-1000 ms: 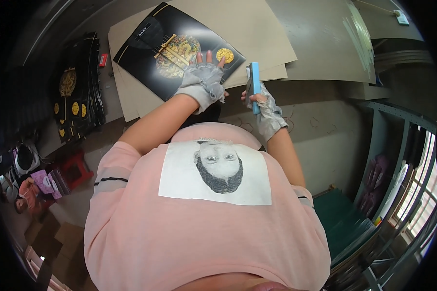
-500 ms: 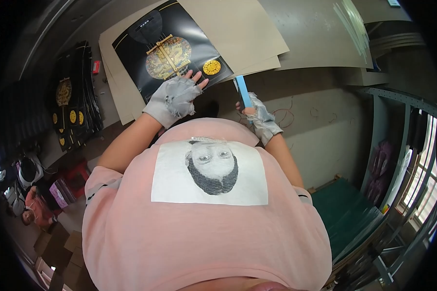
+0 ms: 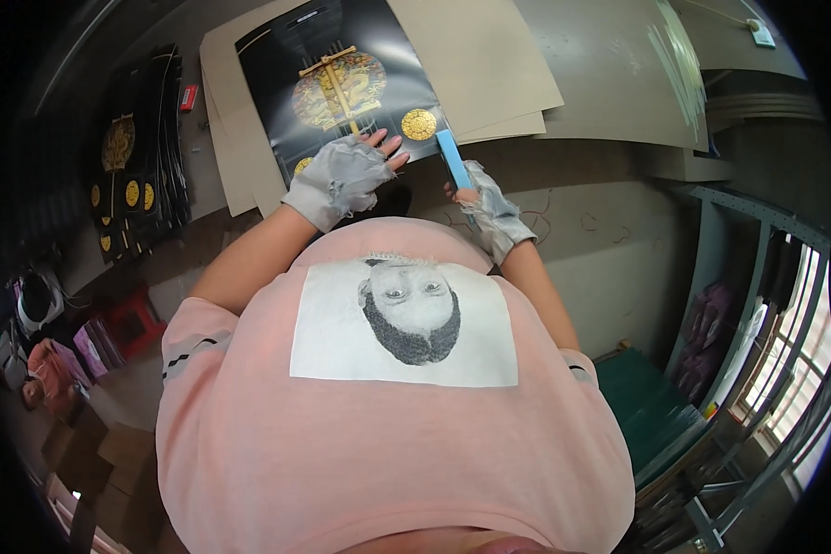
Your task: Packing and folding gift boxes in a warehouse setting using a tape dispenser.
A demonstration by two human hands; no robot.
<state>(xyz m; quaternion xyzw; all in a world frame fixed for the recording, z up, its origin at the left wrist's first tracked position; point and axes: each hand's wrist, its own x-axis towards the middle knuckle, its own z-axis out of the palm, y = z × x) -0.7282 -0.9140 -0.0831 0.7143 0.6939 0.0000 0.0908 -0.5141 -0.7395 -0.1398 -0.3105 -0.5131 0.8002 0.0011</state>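
Note:
My left hand (image 3: 346, 175), in a worn grey fingerless glove, lies with fingers stretched out on the near edge of a glossy black printed sheet (image 3: 295, 78). Gold and coloured ornaments decorate this sheet, which rests on beige cardboard (image 3: 480, 69). In my right hand (image 3: 492, 205), gloved the same way, is a long light-blue tool (image 3: 453, 159) shaped like a stapler. Its far end points at the sheet's near right corner; I cannot tell whether it touches. The fingers are wrapped round the tool, and its underside is mostly hidden.
A stack of black and gold printed pieces (image 3: 125, 171) lies at the left, beside a small red box (image 3: 188, 98). Grey metal shelving (image 3: 702, 268) and a dark green surface (image 3: 651, 411) are on the right. Another person (image 3: 51, 380) is far off at the lower left.
The sheet and cardboard appear shifted slightly up and right as the view moves. Both hands keep their hold and place, the left on the sheet, the right round the blue tool.

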